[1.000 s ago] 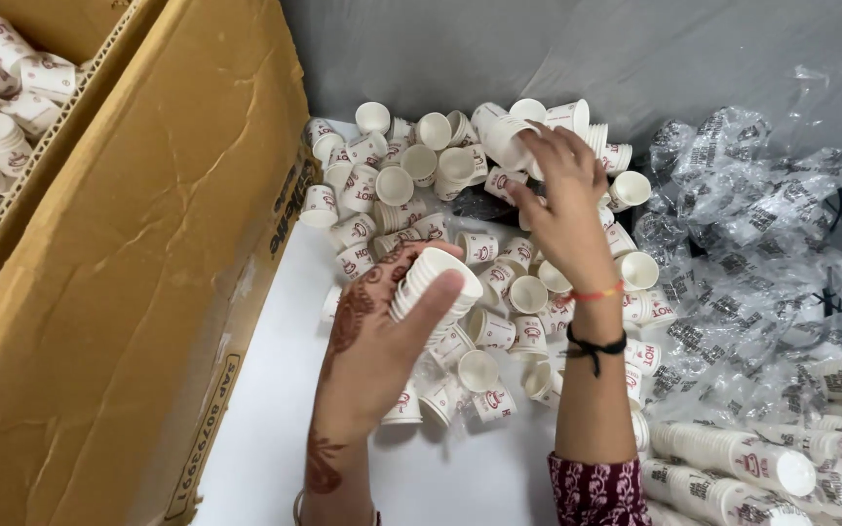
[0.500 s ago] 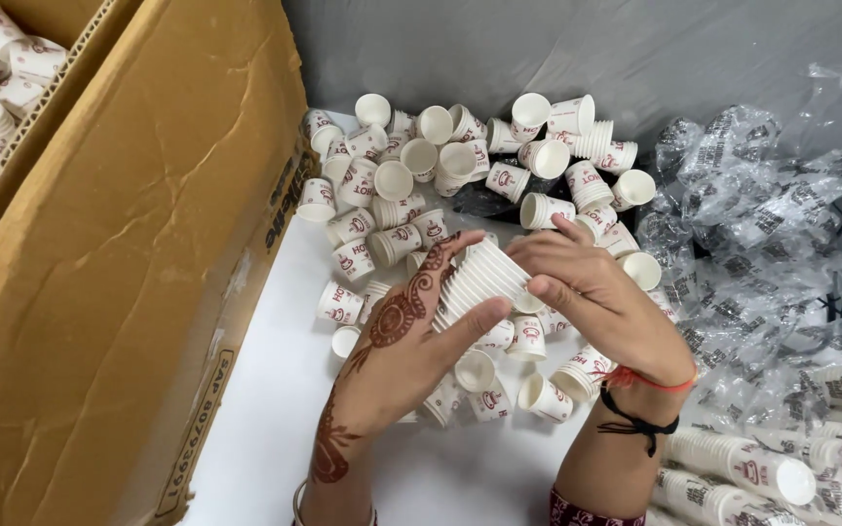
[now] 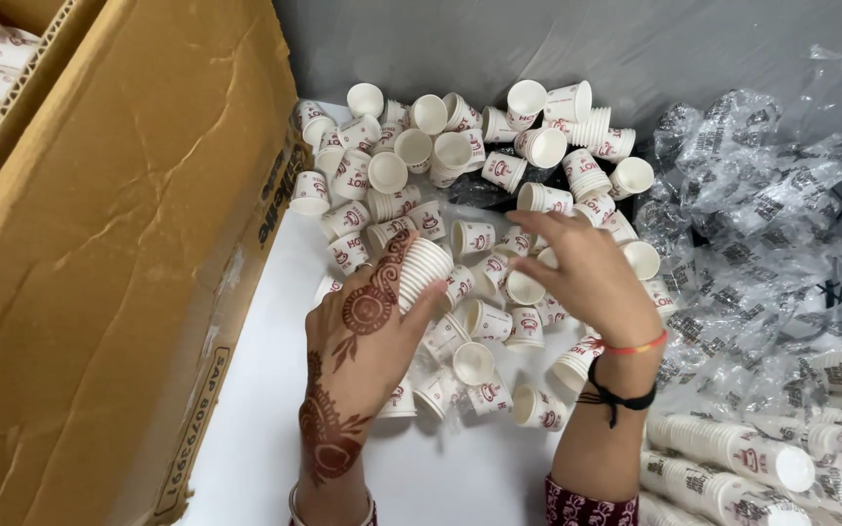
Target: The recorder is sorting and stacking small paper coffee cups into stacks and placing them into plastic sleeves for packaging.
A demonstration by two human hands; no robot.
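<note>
Since half a second ago the right hand point(image 3: 587, 278) has lifted off the nested stack of cups point(image 3: 423, 271) and now hovers, fingers spread, over the loose cups point(image 3: 460, 185). Nearest, right, finished sleeved stacks point(image 3: 733, 453) lie wrapped. At centre the left hand point(image 3: 367, 336) grips the short stack, fingers curled round it. Farther off, many single cups remain scattered, so most stacking looks undone. Crumpled plastic wrap point(image 3: 762, 214) lies far right, a cardboard box point(image 3: 99, 253) left.
</note>
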